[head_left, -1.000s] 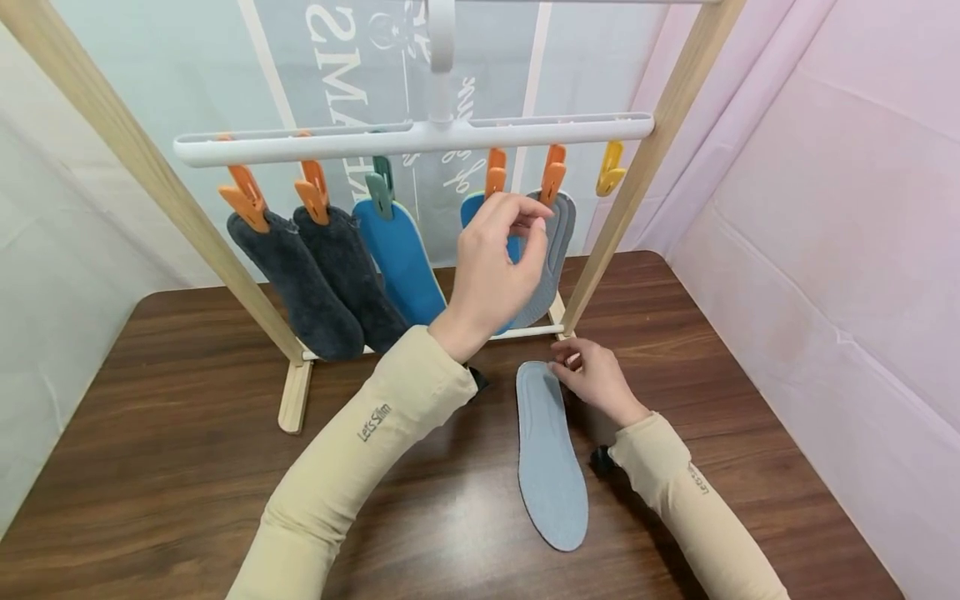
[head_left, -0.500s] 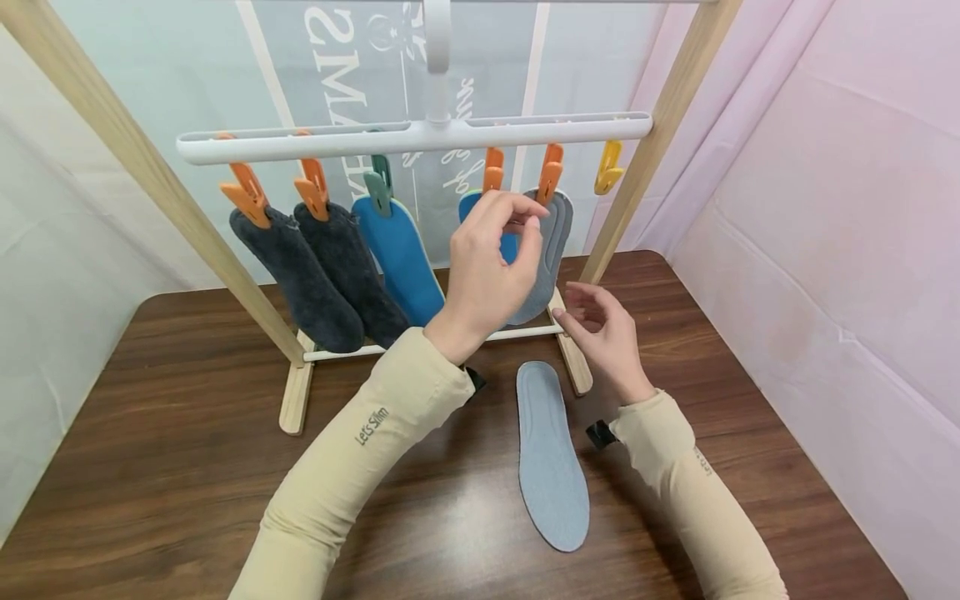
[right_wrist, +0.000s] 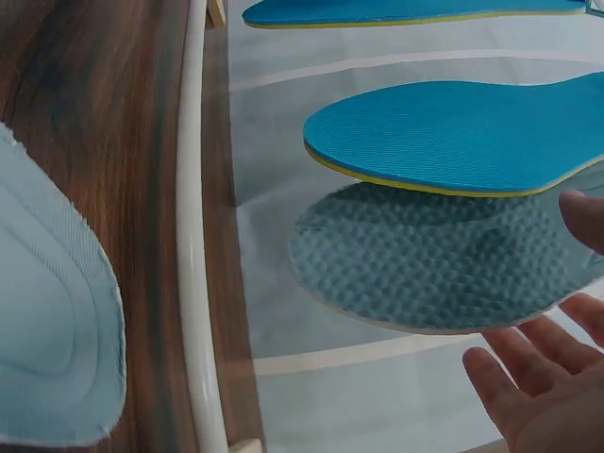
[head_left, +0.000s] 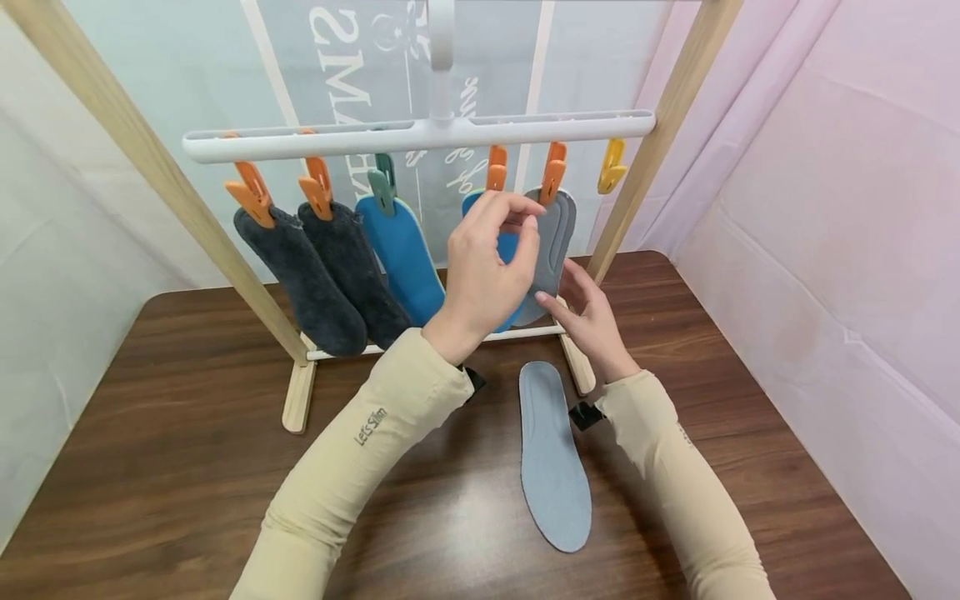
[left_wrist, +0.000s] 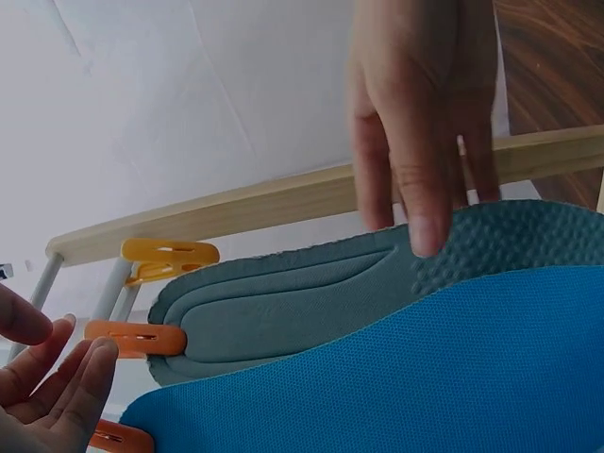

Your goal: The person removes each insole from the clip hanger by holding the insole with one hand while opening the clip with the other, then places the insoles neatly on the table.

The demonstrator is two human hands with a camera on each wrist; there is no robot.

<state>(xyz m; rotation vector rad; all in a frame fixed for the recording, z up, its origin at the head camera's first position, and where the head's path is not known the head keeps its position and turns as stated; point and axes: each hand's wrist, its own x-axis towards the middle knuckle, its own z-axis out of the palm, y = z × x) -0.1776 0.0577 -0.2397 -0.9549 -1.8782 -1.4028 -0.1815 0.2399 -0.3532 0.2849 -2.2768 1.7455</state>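
Observation:
A grey insole (head_left: 556, 229) hangs by its end from an orange clip (head_left: 553, 175) at the right of the rack. My right hand (head_left: 591, 327) is at its side edge, thumb in front and fingers spread behind, as the left wrist view also shows. In the right wrist view those fingers (right_wrist: 538, 363) lie loosely at the edge of its dimpled part. My left hand (head_left: 487, 267) is raised before a blue insole (left_wrist: 396, 359), partly hiding it; its bent fingers hold nothing, close by the orange clips. Another grey insole (head_left: 553, 458) lies flat on the table.
The white hanger bar (head_left: 322, 147) spans the wooden rack (head_left: 630, 183). Two dark fuzzy insoles (head_left: 300, 283) and another blue insole (head_left: 405, 258) hang left of my left hand. A yellow clip (head_left: 612, 167) hangs with nothing in it near the right post.
My right hand has risen from beside the grey insole on the table to the edge of the hanging grey insole. The left hand has stayed almost still.

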